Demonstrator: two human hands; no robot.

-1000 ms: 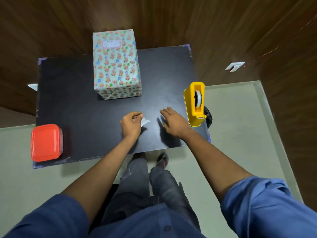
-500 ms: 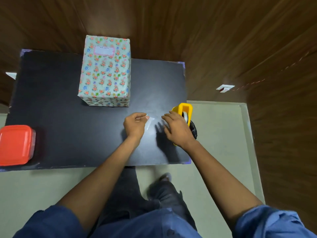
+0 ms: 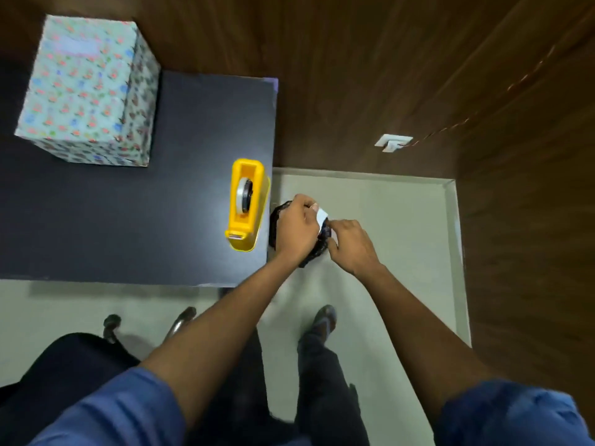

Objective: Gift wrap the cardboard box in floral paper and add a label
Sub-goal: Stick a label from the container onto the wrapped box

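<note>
Two hands are now off the black table [image 3: 128, 220] and past its right edge. My left hand [image 3: 297, 228] pinches a small white scrap of paper [image 3: 322, 216] over a dark crinkly bag [image 3: 317, 249] on the floor. My right hand [image 3: 352, 244] has curled fingers at the bag's rim, but I cannot tell if it grips it. A second ago both hands were on the table near its front edge, with the scrap in my left one. I think I am throwing the scrap away. The tall box in floral paper [image 3: 87, 91] stands at the table's far left corner, with a pale label [image 3: 77, 46] on top, so the wrapping looks done. The yellow plastic tape holder [image 3: 246, 204] sits by the right edge.
</note>
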